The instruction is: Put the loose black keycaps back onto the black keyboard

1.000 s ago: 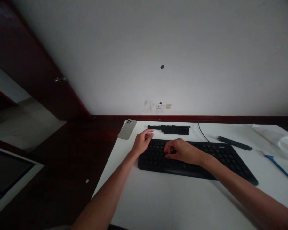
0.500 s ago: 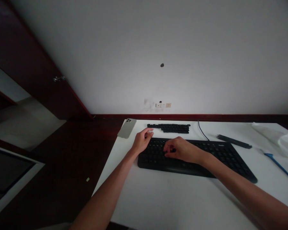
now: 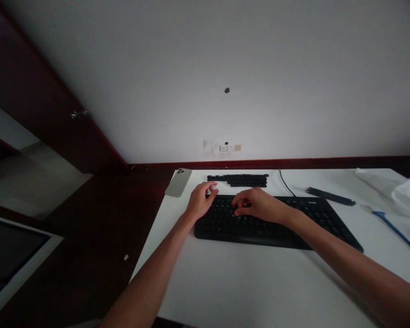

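A black keyboard [image 3: 269, 232] lies across the white table in front of me. My left hand [image 3: 201, 200] rests at its far left corner, thumb and fingers curved but apart, nothing visible between them. Over the left-middle keys, my right hand [image 3: 254, 203] has thumb and fingers drawn together in a pinch. Whatever its fingertips hold is too small and dark to make out. Just beyond the keyboard, loose black keycaps [image 3: 248, 181] are lined up in several rows.
A phone [image 3: 178, 183] lies face down at the table's left edge. To the right are a dark narrow strip [image 3: 330, 196], a blue-handled brush-like tool [image 3: 397, 232] and a white bag [image 3: 392, 189]. A cable [image 3: 286, 183] runs off the back edge.
My right hand has shifted slightly farther from me over the keys, its fingers still pinched. The left hand stays at the keyboard's corner. The whole view has tilted a little.
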Available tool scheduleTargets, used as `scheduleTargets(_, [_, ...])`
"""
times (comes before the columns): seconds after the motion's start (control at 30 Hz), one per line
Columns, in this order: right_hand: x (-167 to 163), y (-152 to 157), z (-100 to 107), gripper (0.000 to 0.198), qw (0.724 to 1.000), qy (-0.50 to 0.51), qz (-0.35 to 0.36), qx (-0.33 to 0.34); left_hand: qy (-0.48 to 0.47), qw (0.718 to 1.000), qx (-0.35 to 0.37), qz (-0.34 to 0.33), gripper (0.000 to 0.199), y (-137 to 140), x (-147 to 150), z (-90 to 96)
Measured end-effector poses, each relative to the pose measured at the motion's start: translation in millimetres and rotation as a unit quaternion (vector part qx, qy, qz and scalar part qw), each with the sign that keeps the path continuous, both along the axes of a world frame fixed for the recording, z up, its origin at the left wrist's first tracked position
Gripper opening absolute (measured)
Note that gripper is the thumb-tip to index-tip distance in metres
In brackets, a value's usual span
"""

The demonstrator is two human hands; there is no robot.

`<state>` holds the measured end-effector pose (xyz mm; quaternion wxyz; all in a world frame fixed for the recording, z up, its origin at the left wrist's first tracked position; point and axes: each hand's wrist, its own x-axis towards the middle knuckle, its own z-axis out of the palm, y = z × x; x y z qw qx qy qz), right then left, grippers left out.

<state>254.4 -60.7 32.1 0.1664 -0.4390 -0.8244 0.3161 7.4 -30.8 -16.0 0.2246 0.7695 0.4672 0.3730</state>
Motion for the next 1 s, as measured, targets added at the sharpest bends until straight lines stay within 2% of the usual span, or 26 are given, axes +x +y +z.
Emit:
scheduleTargets(0.13, [9, 7, 2, 0.027, 0.995, 0.003, -0.042, 0.091, 0.053, 0.998, 0.038, -0.017, 0.030, -6, 3, 8.3])
scheduleTargets(0.23, [19, 13, -7, 0.031, 0.989, 0.007, -0.073, 0.126, 0.097, 0.992, 0.037, -0.067, 0.033, -13, 8, 17.1])
scheduleTargets(0.3, [26, 16, -16, 0.040, 0.991, 0.019, -0.076, 0.104, 0.127, 0.985, 0.022, -0.116, 0.038, -15, 12, 23.3])
scheduleTargets(0.4, [30, 16, -23, 0.059, 0.998, 0.031, -0.045, 0.040, 0.174, 0.969, -0.018, -0.173, 0.048, -13, 20, 32.8])
scheduleTargets(0.47, [30, 15, -23, 0.064, 0.999, 0.030, -0.019, 0.011, 0.201, 0.958, -0.042, -0.202, 0.053, -6, 25, 39.3])
scheduleTargets(0.57, [26, 12, -18, 0.065, 1.000, 0.019, 0.011, 0.002, 0.219, 0.942, -0.075, -0.243, 0.057, 9, 32, 49.2])
scheduleTargets(0.77, [25, 11, -11, 0.069, 0.999, 0.009, 0.035, -0.019, 0.251, 0.920, -0.133, -0.270, 0.062, 33, 44, 64.7])
scheduleTargets(0.87, [23, 11, -8, 0.075, 0.999, -0.007, 0.030, -0.028, 0.245, 0.921, -0.134, -0.273, 0.062, 37, 47, 64.3])
scheduleTargets(1.0, [18, 10, -6, 0.074, 1.000, -0.008, 0.027, -0.008, 0.259, 0.918, -0.121, -0.275, 0.056, 38, 52, 58.1])
